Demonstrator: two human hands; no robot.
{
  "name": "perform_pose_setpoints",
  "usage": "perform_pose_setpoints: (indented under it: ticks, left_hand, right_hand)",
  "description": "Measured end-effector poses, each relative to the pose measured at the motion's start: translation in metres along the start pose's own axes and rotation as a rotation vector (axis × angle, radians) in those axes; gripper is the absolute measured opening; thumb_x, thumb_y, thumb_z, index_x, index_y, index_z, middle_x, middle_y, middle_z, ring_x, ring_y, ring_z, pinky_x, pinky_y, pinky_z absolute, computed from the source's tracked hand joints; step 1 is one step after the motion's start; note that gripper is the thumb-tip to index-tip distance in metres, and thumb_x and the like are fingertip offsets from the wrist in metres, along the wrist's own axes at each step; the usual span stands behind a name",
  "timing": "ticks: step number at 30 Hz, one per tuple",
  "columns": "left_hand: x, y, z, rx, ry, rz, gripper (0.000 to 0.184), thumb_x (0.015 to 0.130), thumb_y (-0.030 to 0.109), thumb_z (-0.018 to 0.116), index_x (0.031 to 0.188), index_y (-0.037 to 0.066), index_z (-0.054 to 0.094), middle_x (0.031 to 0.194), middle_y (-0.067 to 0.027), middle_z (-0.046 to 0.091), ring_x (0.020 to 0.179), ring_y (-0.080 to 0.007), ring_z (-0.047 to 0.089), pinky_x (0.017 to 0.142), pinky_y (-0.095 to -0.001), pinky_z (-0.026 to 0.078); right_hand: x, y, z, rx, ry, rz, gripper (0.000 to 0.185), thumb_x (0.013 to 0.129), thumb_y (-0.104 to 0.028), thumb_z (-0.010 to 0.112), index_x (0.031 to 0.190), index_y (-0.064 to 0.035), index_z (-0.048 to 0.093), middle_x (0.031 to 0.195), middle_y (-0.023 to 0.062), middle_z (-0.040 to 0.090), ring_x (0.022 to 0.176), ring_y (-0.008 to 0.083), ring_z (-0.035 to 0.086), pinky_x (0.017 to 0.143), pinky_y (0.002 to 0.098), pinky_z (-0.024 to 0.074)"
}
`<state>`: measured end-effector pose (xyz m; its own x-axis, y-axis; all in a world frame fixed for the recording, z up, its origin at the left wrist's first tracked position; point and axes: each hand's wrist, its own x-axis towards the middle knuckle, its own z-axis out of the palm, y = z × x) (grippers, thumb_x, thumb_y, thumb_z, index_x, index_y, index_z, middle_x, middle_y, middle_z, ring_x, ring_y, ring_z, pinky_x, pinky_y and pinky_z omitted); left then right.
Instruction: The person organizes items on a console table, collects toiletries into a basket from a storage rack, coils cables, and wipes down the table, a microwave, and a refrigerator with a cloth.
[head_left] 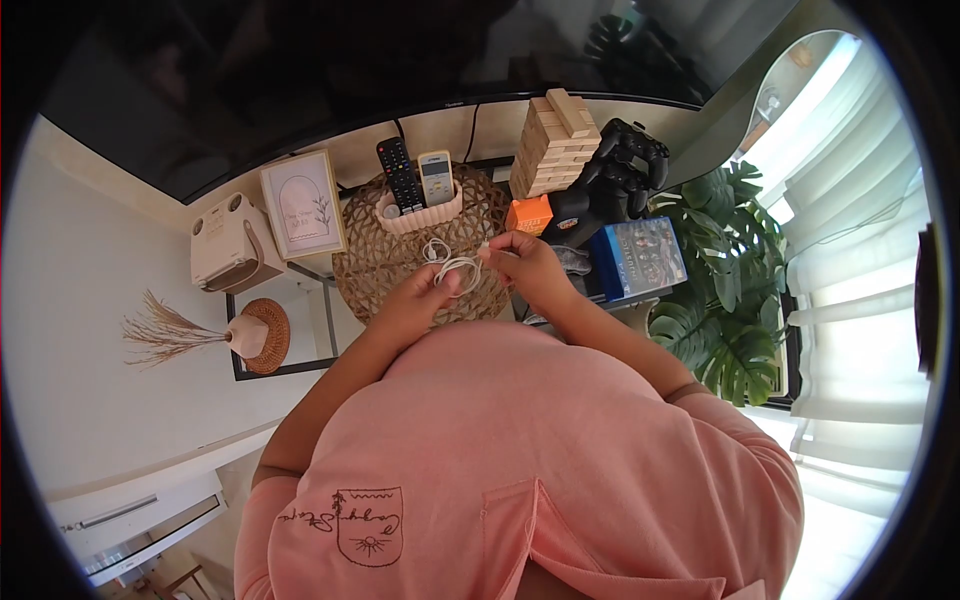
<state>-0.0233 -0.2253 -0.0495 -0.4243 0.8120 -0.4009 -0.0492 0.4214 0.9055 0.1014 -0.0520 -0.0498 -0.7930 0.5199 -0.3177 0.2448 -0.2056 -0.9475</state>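
Note:
White wired earphones [463, 264], gathered in loose loops, hang between my two hands above a round woven placemat [375, 265]. My left hand [412, 303] is closed on the looped cord, with thumb and fingers pressed together. The earbud end [433, 249] shows just above the left fingertips. My right hand [530, 268] pinches a small white part of the cord at the right side of the loops. Behind the hands, a pink ribbed holder [420, 212] carries a black remote [399, 172] and a white remote [436, 178].
A wooden block tower [552, 150], an orange box [529, 215], black game controllers [632, 155] and a blue game case [640, 258] stand on the right. A framed print [303, 205] and beige box-shaped device [232, 243] are left. A television [400, 60] spans the back.

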Motion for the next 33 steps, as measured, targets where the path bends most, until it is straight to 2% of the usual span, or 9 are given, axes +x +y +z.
perform_pose_setpoints:
  ticks: [2,3,8,15,18,25,28,30,33]
  left_hand:
    - [0.004,-0.008,-0.001,-0.446,0.017,-0.002,0.034,0.095,0.029,0.06,0.119,0.004,0.06,0.094,-0.0024,0.064,0.08,-0.0115,0.057,0.08,-0.0263,0.047]
    - [0.004,-0.011,-0.002,-0.447,0.018,-0.001,0.034,0.095,0.029,0.06,0.119,0.004,0.06,0.094,-0.0024,0.064,0.08,-0.0115,0.057,0.08,-0.0263,0.047]
    - [0.002,-0.017,0.0,-0.189,0.039,0.153,0.036,0.095,0.025,0.06,0.122,0.001,0.062,0.098,-0.0029,0.066,0.086,-0.0077,0.056,0.08,-0.0236,0.045]
    - [-0.001,-0.009,-0.006,-0.068,0.124,0.124,0.032,0.093,0.024,0.063,0.117,0.003,0.066,0.094,-0.0005,0.065,0.082,-0.0067,0.054,0.077,-0.0227,0.044]
    - [0.0,-0.009,-0.007,-0.013,0.191,0.085,0.034,0.092,0.026,0.064,0.117,0.003,0.065,0.094,-0.0014,0.066,0.081,-0.0064,0.055,0.075,-0.0226,0.044]
    - [0.005,-0.017,-0.012,0.01,0.195,0.055,0.034,0.092,0.024,0.065,0.118,0.003,0.066,0.092,0.0003,0.067,0.079,-0.007,0.056,0.076,-0.0224,0.045]
    - [0.0,-0.01,-0.01,0.177,0.219,0.141,0.031,0.09,0.024,0.066,0.113,0.003,0.068,0.089,-0.0055,0.066,0.079,-0.0133,0.06,0.074,-0.0259,0.046]
    - [-0.004,-0.003,-0.008,0.278,0.238,0.21,0.03,0.089,0.025,0.067,0.109,0.003,0.069,0.086,-0.0096,0.065,0.078,-0.0184,0.062,0.073,-0.0285,0.047]
    - [-0.006,0.003,-0.007,0.399,0.226,0.29,0.027,0.087,0.023,0.066,0.106,0.004,0.07,0.088,-0.0137,0.066,0.078,-0.0245,0.064,0.071,-0.0323,0.049]
  right_hand:
    - [-0.001,-0.001,0.0,0.008,0.009,-0.001,0.02,0.085,-0.019,0.073,0.094,-0.0048,0.06,0.076,-0.0025,0.057,0.06,0.0054,0.049,0.056,0.0208,0.0395]
    - [-0.001,-0.001,0.001,0.017,0.017,-0.002,0.021,0.085,-0.019,0.073,0.095,-0.0049,0.06,0.077,-0.0026,0.057,0.06,0.0054,0.049,0.055,0.0208,0.0393]
    - [0.002,0.001,-0.003,-0.008,-0.005,-0.068,0.019,0.087,-0.017,0.069,0.097,-0.0042,0.06,0.079,-0.0018,0.058,0.064,0.006,0.053,0.057,0.0207,0.0396]
    - [0.004,0.002,-0.002,-0.065,-0.134,-0.124,0.017,0.092,-0.015,0.059,0.102,-0.0008,0.059,0.09,0.0032,0.064,0.08,0.0105,0.062,0.072,0.0235,0.0467]
    - [-0.001,-0.011,0.002,-0.056,-0.142,0.019,0.019,0.094,-0.015,0.055,0.106,-0.0001,0.059,0.095,0.0046,0.065,0.082,0.0117,0.063,0.075,0.0247,0.0478]
    - [0.009,-0.007,-0.011,-0.252,-0.235,-0.002,0.026,0.096,-0.013,0.05,0.116,-0.0005,0.06,0.1,0.0053,0.067,0.085,0.0115,0.064,0.074,0.026,0.0482]
    - [0.015,-0.015,-0.018,-0.568,-0.308,-0.138,0.024,0.094,-0.013,0.054,0.113,-0.0027,0.063,0.098,0.0077,0.068,0.085,0.0176,0.065,0.075,0.0299,0.0495]
    - [0.021,-0.017,-0.024,-1.033,-0.263,-0.556,0.018,0.087,-0.013,0.059,0.102,-0.0067,0.068,0.095,0.011,0.067,0.089,0.0264,0.064,0.08,0.0362,0.0507]
    - [0.029,-0.026,-0.029,-1.067,-0.268,-0.641,0.013,0.086,-0.011,0.063,0.095,-0.0051,0.069,0.094,0.0131,0.066,0.088,0.0313,0.062,0.078,0.036,0.0495]
